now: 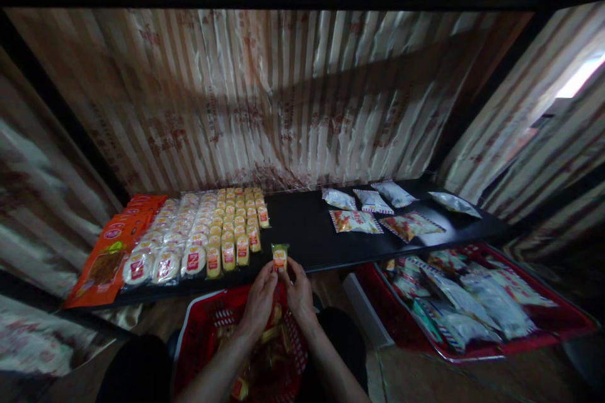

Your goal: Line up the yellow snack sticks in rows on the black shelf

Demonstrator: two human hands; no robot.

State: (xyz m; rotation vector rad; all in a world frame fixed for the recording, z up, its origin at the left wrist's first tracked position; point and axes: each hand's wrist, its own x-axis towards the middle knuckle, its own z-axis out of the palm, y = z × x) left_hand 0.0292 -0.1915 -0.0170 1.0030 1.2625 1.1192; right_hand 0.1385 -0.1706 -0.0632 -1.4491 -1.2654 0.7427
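Between the fingertips of my left hand [261, 293] and my right hand [299, 293] is a small yellow wrapped snack [280, 254] with a red and white label. Both hands are closed on its lower end, just in front of the black shelf [302, 227] and above a red basket [198, 321]. Loose wrapped snacks, partly hidden by my arms, lie in that basket. Rows of similar yellow snacks [228, 253] stand on the shelf to the left of my hands. Beside them are rows of round white wrapped snacks [166, 264].
Orange packets [106, 258] line the shelf's left end. Several silvery and printed bags [357, 221] lie on its right part. A second red basket [472, 356], full of bags, stands at the lower right. Striped curtain [283, 94] hangs behind, between dark frame posts.
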